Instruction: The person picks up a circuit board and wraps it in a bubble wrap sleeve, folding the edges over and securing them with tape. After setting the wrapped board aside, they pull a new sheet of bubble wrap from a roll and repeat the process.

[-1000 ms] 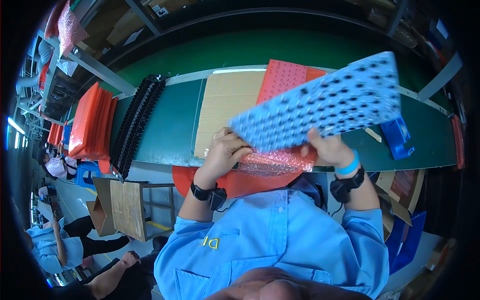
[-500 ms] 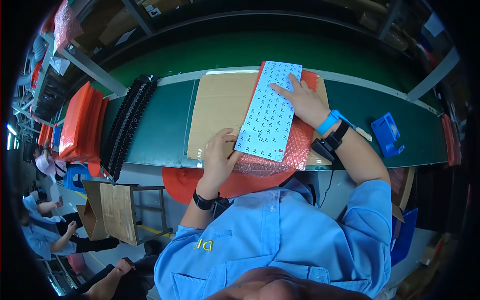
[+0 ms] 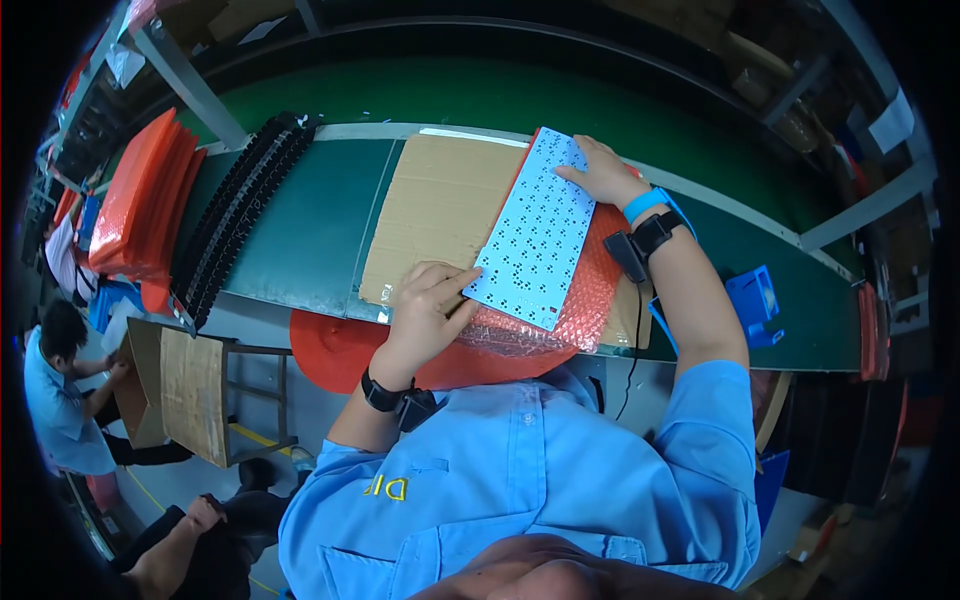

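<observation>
A long white circuit board [image 3: 530, 240] dotted with clusters of small dark holes lies tilted on red bubble wrap [image 3: 590, 300]. Beneath the wrap is a flat brown cardboard sheet [image 3: 425, 210]. My left hand [image 3: 430, 308] grips the board's near left corner, fingertips at its edge and the thumb close below. At the far right end, my right hand [image 3: 602, 176] holds the board, its thumb lying on the top face and the other fingers around the far edge. A blue wrist strap [image 3: 648, 202] circles my right wrist.
Red bubble-wrap bags [image 3: 140, 205] stand stacked at the bench's left, beside long black slotted strips [image 3: 240, 215]. A blue plastic fixture [image 3: 752, 302] sits right of my right forearm. A red round seat [image 3: 325, 350] shows below the bench. Another person [image 3: 65, 390] sits at far left near a cardboard box [image 3: 140, 385].
The whole view has shifted a little. My right hand has slid to the board's far right corner, and my left fingers now reach its near left corner.
</observation>
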`<action>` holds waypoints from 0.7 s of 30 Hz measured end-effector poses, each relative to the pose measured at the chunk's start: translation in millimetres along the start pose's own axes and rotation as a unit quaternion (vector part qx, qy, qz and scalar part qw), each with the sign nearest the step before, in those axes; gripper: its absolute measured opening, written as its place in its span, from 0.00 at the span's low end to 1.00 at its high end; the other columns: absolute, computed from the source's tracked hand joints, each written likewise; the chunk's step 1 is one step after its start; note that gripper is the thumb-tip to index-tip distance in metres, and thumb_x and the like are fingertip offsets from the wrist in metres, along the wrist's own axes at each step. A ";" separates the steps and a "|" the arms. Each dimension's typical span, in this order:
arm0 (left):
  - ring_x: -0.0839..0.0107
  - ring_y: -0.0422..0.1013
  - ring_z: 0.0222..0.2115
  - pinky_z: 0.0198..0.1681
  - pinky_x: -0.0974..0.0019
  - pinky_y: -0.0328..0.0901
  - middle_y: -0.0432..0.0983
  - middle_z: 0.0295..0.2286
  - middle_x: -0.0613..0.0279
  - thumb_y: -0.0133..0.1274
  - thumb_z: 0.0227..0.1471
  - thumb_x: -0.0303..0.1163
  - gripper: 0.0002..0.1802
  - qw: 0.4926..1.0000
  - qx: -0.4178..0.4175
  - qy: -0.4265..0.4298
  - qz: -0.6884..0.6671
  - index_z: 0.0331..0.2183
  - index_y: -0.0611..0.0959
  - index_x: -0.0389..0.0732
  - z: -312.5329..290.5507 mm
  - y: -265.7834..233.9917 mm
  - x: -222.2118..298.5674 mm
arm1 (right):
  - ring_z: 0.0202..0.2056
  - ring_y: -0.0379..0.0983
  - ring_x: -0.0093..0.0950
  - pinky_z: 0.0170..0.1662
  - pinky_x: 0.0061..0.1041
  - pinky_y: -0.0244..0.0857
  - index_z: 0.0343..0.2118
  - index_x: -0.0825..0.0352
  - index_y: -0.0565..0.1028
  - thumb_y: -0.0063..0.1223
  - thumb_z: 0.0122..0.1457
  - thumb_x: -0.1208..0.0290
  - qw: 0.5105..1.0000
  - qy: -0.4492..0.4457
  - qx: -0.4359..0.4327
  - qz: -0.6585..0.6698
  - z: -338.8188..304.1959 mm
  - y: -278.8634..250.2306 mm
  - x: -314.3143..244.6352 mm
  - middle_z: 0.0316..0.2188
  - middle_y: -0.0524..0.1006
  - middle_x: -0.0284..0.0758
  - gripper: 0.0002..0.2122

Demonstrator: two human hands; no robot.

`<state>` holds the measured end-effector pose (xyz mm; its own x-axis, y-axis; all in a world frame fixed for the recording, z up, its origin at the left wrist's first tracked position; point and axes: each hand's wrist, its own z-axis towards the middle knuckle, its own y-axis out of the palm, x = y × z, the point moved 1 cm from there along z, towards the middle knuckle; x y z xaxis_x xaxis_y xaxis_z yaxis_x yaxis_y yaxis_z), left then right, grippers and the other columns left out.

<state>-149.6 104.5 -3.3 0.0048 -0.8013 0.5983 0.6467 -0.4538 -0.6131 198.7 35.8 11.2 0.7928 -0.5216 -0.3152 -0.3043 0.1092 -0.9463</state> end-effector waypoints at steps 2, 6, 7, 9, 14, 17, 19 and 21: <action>0.59 0.73 0.38 0.43 0.59 0.69 0.79 0.33 0.57 0.65 0.40 0.24 0.20 1.000 -0.011 0.013 0.014 0.40 0.87 0.39 0.3 -0.8 1.8 | 0.68 0.50 0.46 0.68 0.36 0.48 0.66 0.71 0.57 0.54 0.60 0.46 1.000 -0.005 -0.003 -0.003 5.4 1.8 4.5 0.66 0.57 0.51 0.40; 0.61 0.72 0.38 0.43 0.59 0.67 0.78 0.31 0.60 0.67 0.40 0.28 0.20 1.000 -0.022 0.013 0.011 0.40 0.87 0.40 -0.9 -5.7 1.9 | 0.68 0.50 0.44 0.68 0.35 0.48 0.65 0.73 0.57 0.56 0.59 0.47 1.000 -0.001 -0.006 -0.006 6.1 -1.0 -1.4 0.66 0.58 0.50 0.41; 0.61 0.72 0.38 0.43 0.59 0.67 0.78 0.31 0.60 0.67 0.40 0.28 0.20 1.000 -0.015 0.006 0.008 0.40 0.87 0.40 -2.0 -4.8 0.4 | 0.68 0.50 0.44 0.68 0.35 0.49 0.65 0.73 0.57 0.57 0.58 0.47 1.000 0.005 -0.006 -0.004 7.0 -1.4 -3.6 0.66 0.58 0.50 0.41; 0.62 0.72 0.38 0.43 0.59 0.67 0.78 0.31 0.61 0.68 0.39 0.30 0.20 1.000 -0.012 0.008 0.009 0.39 0.87 0.41 -4.0 -2.3 -2.6 | 0.68 0.50 0.44 0.68 0.35 0.49 0.65 0.73 0.58 0.58 0.58 0.48 1.000 0.007 -0.010 -0.009 7.7 -2.8 -5.5 0.66 0.58 0.50 0.41; 0.63 0.73 0.38 0.42 0.60 0.68 0.79 0.32 0.62 0.69 0.36 0.33 0.21 1.000 0.011 0.014 0.013 0.38 0.88 0.40 -6.9 0.7 -6.2 | 0.64 0.58 0.44 0.66 0.34 0.54 0.64 0.73 0.60 0.63 0.55 0.51 0.999 -0.023 -0.001 0.026 8.7 -6.8 -3.4 0.63 0.62 0.51 0.41; 0.63 0.73 0.38 0.42 0.60 0.69 0.80 0.32 0.62 0.69 0.35 0.32 0.21 1.000 0.017 0.018 0.000 0.37 0.88 0.40 -7.8 -0.2 -9.9 | 0.62 0.63 0.44 0.64 0.34 0.57 0.63 0.73 0.62 0.65 0.53 0.52 1.000 -0.020 -0.004 0.020 10.2 -8.5 -5.1 0.62 0.65 0.51 0.41; 0.63 0.73 0.38 0.42 0.61 0.69 0.80 0.32 0.61 0.69 0.35 0.32 0.20 1.000 0.018 0.018 -0.007 0.37 0.88 0.39 -9.2 -0.4 -11.6 | 0.60 0.66 0.43 0.62 0.34 0.60 0.63 0.74 0.62 0.67 0.52 0.51 0.999 -0.009 -0.020 0.030 11.1 -10.7 -7.0 0.60 0.66 0.51 0.41; 0.62 0.74 0.38 0.42 0.61 0.69 0.80 0.32 0.61 0.69 0.36 0.31 0.19 0.999 0.018 0.010 -0.029 0.36 0.88 0.39 -9.7 0.9 -11.6 | 0.59 0.67 0.43 0.62 0.34 0.61 0.62 0.74 0.63 0.67 0.51 0.51 0.999 -0.006 -0.032 0.033 14.0 -14.0 -9.1 0.60 0.67 0.51 0.42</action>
<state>-156.4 109.6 -15.8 -0.0480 -0.7821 0.6212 0.6729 -0.4850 -0.5586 203.1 50.9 26.3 0.7762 -0.5049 -0.3775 -0.3887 0.0882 -0.9171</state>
